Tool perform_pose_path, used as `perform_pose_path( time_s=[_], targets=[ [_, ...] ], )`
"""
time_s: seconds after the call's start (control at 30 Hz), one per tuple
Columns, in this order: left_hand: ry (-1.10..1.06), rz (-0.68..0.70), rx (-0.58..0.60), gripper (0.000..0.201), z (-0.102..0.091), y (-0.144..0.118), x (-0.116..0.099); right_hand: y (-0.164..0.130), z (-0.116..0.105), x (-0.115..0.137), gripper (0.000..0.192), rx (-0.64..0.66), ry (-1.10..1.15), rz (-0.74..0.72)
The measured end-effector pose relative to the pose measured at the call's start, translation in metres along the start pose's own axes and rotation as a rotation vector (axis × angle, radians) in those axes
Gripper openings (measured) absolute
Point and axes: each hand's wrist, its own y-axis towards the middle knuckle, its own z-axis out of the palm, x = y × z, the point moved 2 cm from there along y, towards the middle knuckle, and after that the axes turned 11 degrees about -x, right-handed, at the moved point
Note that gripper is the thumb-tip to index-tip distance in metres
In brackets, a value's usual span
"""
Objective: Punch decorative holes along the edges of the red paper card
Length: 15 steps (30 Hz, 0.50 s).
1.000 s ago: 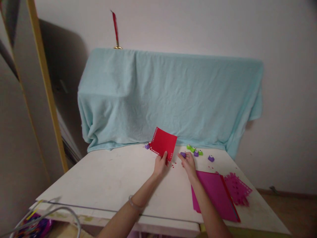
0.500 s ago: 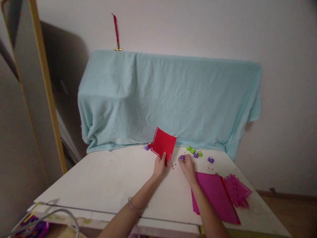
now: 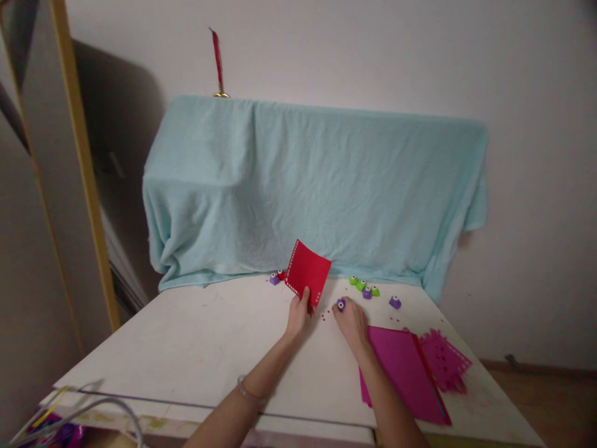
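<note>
My left hand (image 3: 298, 315) pinches the lower corner of a red paper square (image 3: 308, 271) and holds it tilted up above the white table (image 3: 196, 348). Small punched holes run along the paper's left and lower edges. My right hand (image 3: 351, 322) grips a small purple paper punch (image 3: 341, 304) just right of the paper, low over the table. Tiny red paper bits (image 3: 325, 315) lie between my hands.
More small punches, green and purple (image 3: 365, 288), sit behind my right hand, one purple (image 3: 395, 302) further right, others (image 3: 277, 277) behind the red paper. Magenta sheets (image 3: 401, 367) and a cut lacy piece (image 3: 443, 358) lie right. A light blue cloth (image 3: 308, 186) covers something at the back.
My right hand drew the purple punch slightly toward me and left, closer to the red paper. My left hand kept the paper almost still.
</note>
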Motion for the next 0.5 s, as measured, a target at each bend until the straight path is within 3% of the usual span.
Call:
perform_pose_path(
  time_s=[0.27,0.33,0.4,0.5],
  targets=[
    [-0.045,-0.019,0.017,0.06,0.001,-0.002,-0.005,-0.001,0.008,-0.002,0.031,0.029,0.036,-0.015],
    [-0.032,-0.016,0.024,0.06,0.001,-0.002,-0.005,0.001,0.004,-0.002,0.038,-0.012,0.101,-0.027],
    [-0.003,0.0,0.019,0.061,0.0,-0.001,-0.004,0.007,-0.008,-0.006,0.049,-0.142,0.191,-0.037],
    [0.013,0.013,0.002,0.062,-0.002,0.001,-0.003,0.022,-0.034,-0.025,0.055,-0.453,0.256,0.021]
  ],
)
